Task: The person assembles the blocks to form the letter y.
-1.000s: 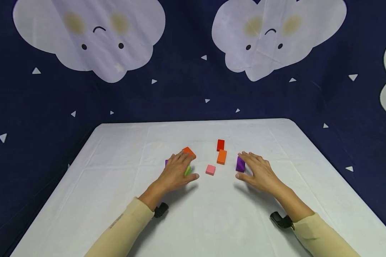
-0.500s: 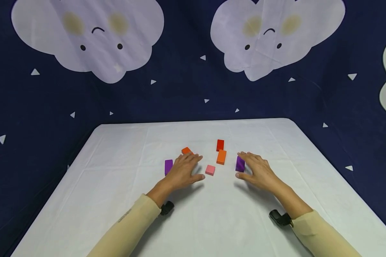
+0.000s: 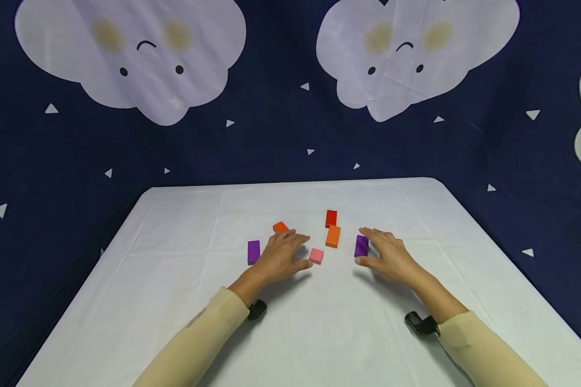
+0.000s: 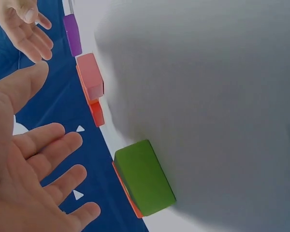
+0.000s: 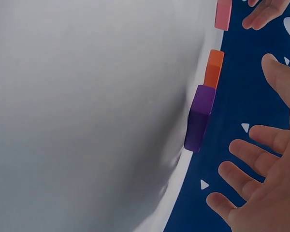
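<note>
My left hand point(image 3: 282, 258) hovers over the table with its fingers spread and nothing in them. Beneath it lies a green block point(image 4: 144, 178), hidden in the head view but plain in the left wrist view. A pink block point(image 3: 316, 256) is just right of its thumb, and an orange block point(image 3: 280, 227) shows past its fingertips. To its left is a purple block point(image 3: 254, 252). My right hand point(image 3: 392, 257), also empty, has its thumb and fingers apart around the near right side of another purple block point(image 3: 361, 246), which in the right wrist view point(image 5: 199, 118) stands apart from the fingers.
A second orange block point(image 3: 333, 236) lies between the hands, right up against a red block point(image 3: 331, 218) behind it. All sit on a white-covered table point(image 3: 174, 226). Behind its far edge hangs a dark blue cloth point(image 3: 271, 150) with clouds and triangles.
My left hand has moved right, toward the pink block, uncovering the purple block on the left and covering the green one. My right hand has stayed nearly still beside its purple block.
</note>
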Motion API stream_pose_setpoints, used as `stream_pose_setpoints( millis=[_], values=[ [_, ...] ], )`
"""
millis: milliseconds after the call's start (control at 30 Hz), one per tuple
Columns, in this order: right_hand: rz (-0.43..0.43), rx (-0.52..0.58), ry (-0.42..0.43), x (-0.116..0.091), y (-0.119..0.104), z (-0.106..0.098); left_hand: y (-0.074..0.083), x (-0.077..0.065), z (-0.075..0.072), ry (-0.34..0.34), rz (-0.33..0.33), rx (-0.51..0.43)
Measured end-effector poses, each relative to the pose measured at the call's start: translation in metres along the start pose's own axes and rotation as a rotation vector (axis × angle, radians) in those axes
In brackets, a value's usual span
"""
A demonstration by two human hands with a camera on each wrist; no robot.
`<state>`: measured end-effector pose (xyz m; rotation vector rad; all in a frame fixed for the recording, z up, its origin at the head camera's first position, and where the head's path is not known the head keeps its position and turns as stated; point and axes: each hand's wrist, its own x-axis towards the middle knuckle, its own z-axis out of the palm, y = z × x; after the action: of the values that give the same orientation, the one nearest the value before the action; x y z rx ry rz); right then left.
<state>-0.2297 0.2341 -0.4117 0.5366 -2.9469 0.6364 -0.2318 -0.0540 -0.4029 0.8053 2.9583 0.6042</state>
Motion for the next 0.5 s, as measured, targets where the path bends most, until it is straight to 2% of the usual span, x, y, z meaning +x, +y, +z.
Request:
stream_pose_setpoints(
  millis=[200,500],
  values=[
    [0.005,-0.010,0.002,0.004,0.003,0.001,0.001,0.004,0.002,0.023,0.031,0.008],
    [0.013,-0.003,-0.004,0.009,0.006,0.001,0.000,0.011,0.006,0.016,0.024,-0.024]
  ],
)
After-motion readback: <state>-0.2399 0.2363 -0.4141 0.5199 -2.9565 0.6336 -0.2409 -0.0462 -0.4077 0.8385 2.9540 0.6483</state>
